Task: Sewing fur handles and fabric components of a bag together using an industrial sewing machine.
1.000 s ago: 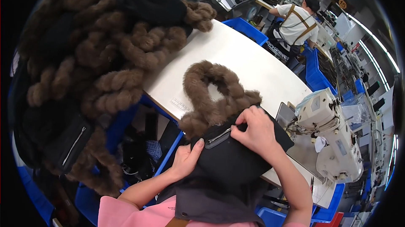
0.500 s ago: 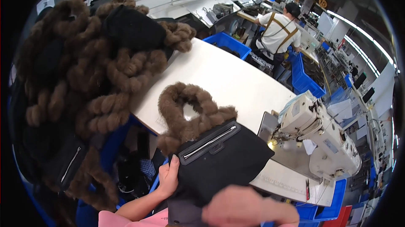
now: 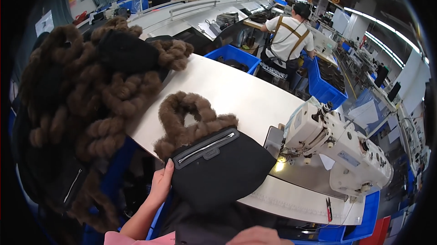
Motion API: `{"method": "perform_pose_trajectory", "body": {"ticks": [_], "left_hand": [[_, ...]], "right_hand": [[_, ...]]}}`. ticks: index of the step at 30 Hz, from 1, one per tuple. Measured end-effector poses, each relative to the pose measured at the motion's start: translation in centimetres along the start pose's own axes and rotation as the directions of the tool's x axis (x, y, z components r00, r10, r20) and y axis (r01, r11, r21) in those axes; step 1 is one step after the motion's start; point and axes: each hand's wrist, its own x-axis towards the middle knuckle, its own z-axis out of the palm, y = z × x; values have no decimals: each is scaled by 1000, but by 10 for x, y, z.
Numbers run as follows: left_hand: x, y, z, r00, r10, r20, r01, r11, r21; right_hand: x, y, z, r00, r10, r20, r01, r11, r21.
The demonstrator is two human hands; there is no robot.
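Note:
My left hand (image 3: 161,182) grips the left edge of a black fabric bag (image 3: 221,170), its thumb lying on the front near a zip. Twisted brown fur trims the bag's top and rises in a loop-shaped handle (image 3: 175,110). Across the upper front runs a silver zip (image 3: 207,147) in a dark frame with a small tab. The bag leans over the near edge of the white table (image 3: 241,92). At the bottom edge only part of my right hand (image 3: 256,236) shows, below the bag and apart from it; its fingers are hidden.
A large heap of similar fur-trimmed bags (image 3: 91,85) rises at left. To the right stands a white sewing machine (image 3: 337,142), its lamp lit. Small red-and-black snips (image 3: 329,209) lie near the table's front edge. Beyond the table are a blue bin (image 3: 234,58) and a person (image 3: 289,35).
My right hand has dropped from the bag's lower part to the bottom edge of the view. The left hand keeps its grip. The whole view has shifted, showing more of the room behind.

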Motion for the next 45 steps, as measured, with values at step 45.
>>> {"method": "perform_pose_trajectory", "body": {"ticks": [45], "left_hand": [[65,160,79,851,-104,514,-462,314,829]], "right_hand": [[-73,58,55,794,497,-351,-607,621,-496]]}}
